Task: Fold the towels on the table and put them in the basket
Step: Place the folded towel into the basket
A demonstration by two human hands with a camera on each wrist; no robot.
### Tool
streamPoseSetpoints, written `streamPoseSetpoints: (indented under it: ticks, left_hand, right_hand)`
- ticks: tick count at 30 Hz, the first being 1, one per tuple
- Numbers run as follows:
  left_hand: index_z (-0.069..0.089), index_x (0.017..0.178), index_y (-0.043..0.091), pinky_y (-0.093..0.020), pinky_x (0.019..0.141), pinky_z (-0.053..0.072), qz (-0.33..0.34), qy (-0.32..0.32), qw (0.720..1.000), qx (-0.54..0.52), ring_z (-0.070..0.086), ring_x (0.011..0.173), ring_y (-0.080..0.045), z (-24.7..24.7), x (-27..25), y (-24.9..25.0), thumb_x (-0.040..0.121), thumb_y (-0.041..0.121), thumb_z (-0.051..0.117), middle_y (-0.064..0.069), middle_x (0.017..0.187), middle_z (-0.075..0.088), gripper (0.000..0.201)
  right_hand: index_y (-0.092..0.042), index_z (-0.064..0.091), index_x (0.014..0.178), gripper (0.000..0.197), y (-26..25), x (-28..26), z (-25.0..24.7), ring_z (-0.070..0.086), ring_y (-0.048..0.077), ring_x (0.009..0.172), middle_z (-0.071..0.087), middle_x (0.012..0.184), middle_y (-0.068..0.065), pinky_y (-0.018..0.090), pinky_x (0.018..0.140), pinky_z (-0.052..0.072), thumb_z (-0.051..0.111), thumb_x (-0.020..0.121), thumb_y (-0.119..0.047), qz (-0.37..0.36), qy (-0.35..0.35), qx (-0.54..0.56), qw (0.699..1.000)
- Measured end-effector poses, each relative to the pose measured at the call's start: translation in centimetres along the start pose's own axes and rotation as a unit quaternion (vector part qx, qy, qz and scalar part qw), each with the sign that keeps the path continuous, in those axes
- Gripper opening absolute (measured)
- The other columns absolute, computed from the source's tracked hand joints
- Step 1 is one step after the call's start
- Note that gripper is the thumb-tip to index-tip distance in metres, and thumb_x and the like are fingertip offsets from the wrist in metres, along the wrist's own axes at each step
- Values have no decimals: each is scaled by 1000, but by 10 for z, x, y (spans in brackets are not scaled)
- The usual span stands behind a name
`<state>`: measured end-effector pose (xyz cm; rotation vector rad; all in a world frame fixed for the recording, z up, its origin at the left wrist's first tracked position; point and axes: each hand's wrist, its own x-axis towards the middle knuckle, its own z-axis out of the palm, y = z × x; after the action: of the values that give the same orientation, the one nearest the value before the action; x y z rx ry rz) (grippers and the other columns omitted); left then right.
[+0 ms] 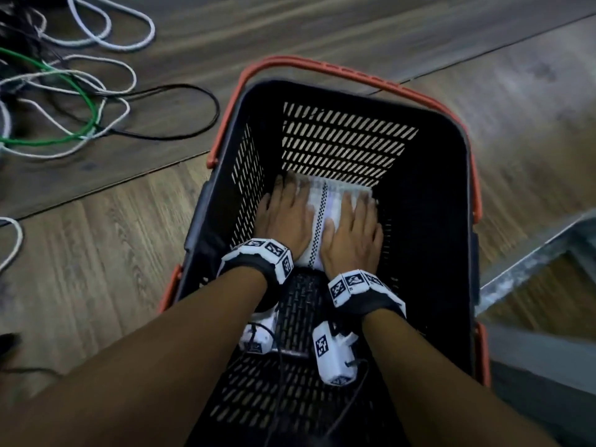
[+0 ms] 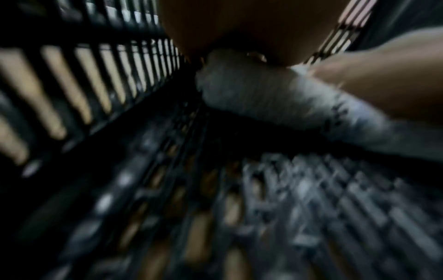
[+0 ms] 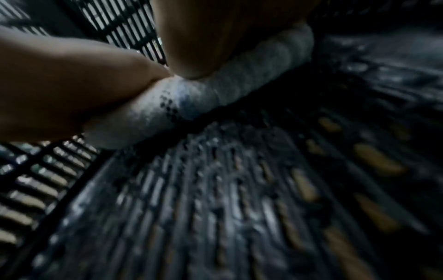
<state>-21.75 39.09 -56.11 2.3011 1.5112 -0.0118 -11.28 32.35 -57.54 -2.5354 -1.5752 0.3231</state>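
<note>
A folded white towel (image 1: 325,204) with a dark checked stripe lies on the floor of a black slatted basket (image 1: 435,188) with orange handles (image 1: 354,74), against its far wall. My left hand (image 1: 285,217) lies flat on the towel's left half, my right hand (image 1: 353,227) flat on its right half, fingers straight and pointing away from me. In the blurred left wrist view the towel (image 2: 251,91) shows under my left palm (image 2: 239,28). In the right wrist view my right hand (image 3: 215,37) presses the towel's rounded near edge (image 3: 251,75).
The basket stands on a wooden floor (image 1: 113,253). Loose white, green and black cables (image 1: 64,91) lie on the floor at the left. A grey metal frame (image 1: 532,256) runs along the right side. The near part of the basket floor (image 1: 296,317) is bare.
</note>
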Motion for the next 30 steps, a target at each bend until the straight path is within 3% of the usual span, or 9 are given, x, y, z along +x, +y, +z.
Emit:
streamPoseSetpoints:
  ticks: [4,17,19,22,24,26,27,29,30]
  left_hand:
    - [0,150,16,-39,117,6,0,26,1000,6,3,146,-28,25,-9,-7,100,35,15,-8,159,0,56]
    - [2,150,18,-39,116,8,-28,34,999,6,7,145,-27,32,-41,-8,98,36,17,-7,159,2,57]
    - [3,150,18,-41,116,10,-32,17,999,6,8,145,-28,23,-40,-4,98,38,16,-7,159,3,57]
    - [1,150,19,-44,114,14,-47,-62,997,27,11,144,-31,-2,-42,4,98,37,20,-8,159,1,58]
    - [12,148,15,-46,109,23,-67,-149,985,54,22,139,-34,-29,-43,11,97,35,27,-11,158,8,57]
    - [42,129,5,-40,97,37,-71,-220,972,53,43,124,-33,-66,-52,23,97,35,31,-19,140,40,46]
    - [52,107,3,-33,85,41,-58,-237,968,53,53,108,-31,-85,-61,28,98,35,31,-20,117,54,40]
    - [43,68,5,-25,56,34,-30,-224,973,56,49,66,-22,-124,-88,37,99,34,31,-9,73,47,44]
    - [36,61,8,-24,50,28,-19,-206,977,59,39,56,-18,-146,-105,42,99,35,33,-6,65,40,47]
  right_hand:
    - [-16,15,150,59,4,-2,9,5,23,147,9,159,9,43,119,11,29,97,-37,-23,39,7,999]
    - [-16,12,150,60,0,-28,9,1,23,147,4,159,8,42,119,8,27,97,-38,-28,10,14,999]
    - [-15,9,150,61,-2,-26,3,-3,23,147,0,159,8,42,119,6,28,97,-37,-25,-19,10,999]
    - [-17,7,150,63,-7,-21,-21,-8,24,146,-6,159,8,45,117,7,35,95,-31,2,-129,15,992]
    - [-14,18,147,61,-13,-23,-56,4,29,145,6,158,13,45,115,18,43,92,-21,32,-228,36,972]
    - [-2,36,138,50,-18,-39,-103,35,35,133,36,145,22,38,104,37,46,91,-12,23,-281,55,958]
    - [3,43,133,44,-22,-52,-127,47,36,123,47,136,24,34,95,43,47,91,-9,3,-288,54,956]
    - [8,51,127,38,-32,-83,-176,55,34,116,54,130,24,30,87,44,47,92,-7,-27,-302,38,952]
    - [7,51,127,37,-37,-100,-200,54,33,117,54,131,23,30,89,43,45,94,-8,-27,-307,24,951]
